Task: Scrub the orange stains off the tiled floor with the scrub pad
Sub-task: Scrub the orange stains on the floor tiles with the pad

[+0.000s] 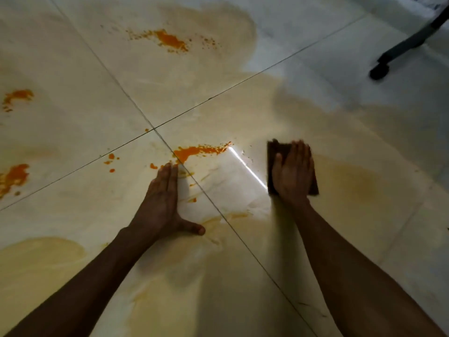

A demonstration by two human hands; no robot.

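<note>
Right hand (292,172) presses flat on the dark brown rectangular scrub pad (272,152); left hand (164,203) lies spread on the cream tiled floor (315,69). Bright orange stains (194,152) remain in several patches; pale yellow smears elsewhere suggest, probably, partial scrubbing.

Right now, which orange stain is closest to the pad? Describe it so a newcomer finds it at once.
Start where the four tiles' grout lines cross. Just below and right of it lies a long orange streak, running toward the pad under the right hand. Unlike the other blotches, it ends at a bright line of glare and sits just beyond the left hand's fingertips.
</note>
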